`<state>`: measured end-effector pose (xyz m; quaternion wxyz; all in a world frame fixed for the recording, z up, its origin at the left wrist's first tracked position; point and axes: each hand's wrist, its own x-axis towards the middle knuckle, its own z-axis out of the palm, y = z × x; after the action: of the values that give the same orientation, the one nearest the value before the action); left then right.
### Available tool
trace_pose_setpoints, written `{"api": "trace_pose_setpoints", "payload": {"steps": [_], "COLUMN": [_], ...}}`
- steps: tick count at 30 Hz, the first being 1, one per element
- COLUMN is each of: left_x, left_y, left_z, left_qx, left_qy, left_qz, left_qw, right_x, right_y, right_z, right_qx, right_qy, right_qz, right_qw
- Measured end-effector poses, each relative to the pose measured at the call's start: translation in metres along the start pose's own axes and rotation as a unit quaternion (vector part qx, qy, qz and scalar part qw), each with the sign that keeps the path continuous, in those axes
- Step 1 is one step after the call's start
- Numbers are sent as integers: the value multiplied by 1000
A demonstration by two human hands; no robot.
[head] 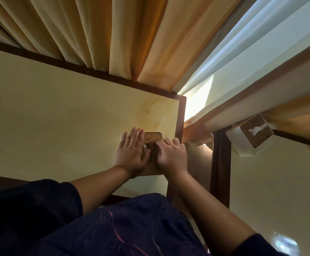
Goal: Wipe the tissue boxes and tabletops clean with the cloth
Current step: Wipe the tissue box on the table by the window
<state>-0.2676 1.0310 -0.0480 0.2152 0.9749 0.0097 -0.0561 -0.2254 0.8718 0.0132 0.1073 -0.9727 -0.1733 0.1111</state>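
Both hands rest on the wooden-topped tissue box (151, 137) near the pale yellow table's (58, 117) right edge, left hand (132, 154) flat steadying it, right hand's (170, 154) grip curled, seemingly tucking tissue; no cloth visible.

Pale yellow tabletop (58, 111) with dark brown rim; orange-gold curtain (113, 34) at twelve o'clock; white tissue box (242, 143) with brown top at three o'clock; navy patterned clothing (113, 228) at six.

Left hand (132, 154) flat, fingers straight; right hand (171, 156) curled; both arms extended.
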Motion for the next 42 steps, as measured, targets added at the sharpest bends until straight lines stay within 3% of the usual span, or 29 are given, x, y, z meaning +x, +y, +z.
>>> {"api": "trace_pose_setpoints", "payload": {"steps": [5,13,24,31,34,37,42], "left_x": [-1,0,0,1,1,-1,-1], "left_y": [0,-1,3,0,0,0,0], "left_z": [-1,0,-5,-1,0,-1,-1], "left_qx": [0,-9,-17,-14,-3,-3,-5], "left_qy": [-4,0,-8,-8,-12,-12,-4], "left_qz": [-1,0,-4,-6,-4,-3,-5], "left_qw": [1000,1000,1000,1000,1000,1000,1000], "right_x": [-42,-31,61,28,-1,-31,-54], "right_y": [5,-9,-29,-10,0,6,6], "right_z": [-4,-30,-46,-12,-2,0,-14], "right_qx": [-42,-76,-73,-18,12,-40,-54], "right_qy": [-36,-198,-112,-25,-39,-42,-133], "right_qz": [-13,21,62,13,10,-23,-33], "right_qw": [998,977,989,999,999,998,989]}}
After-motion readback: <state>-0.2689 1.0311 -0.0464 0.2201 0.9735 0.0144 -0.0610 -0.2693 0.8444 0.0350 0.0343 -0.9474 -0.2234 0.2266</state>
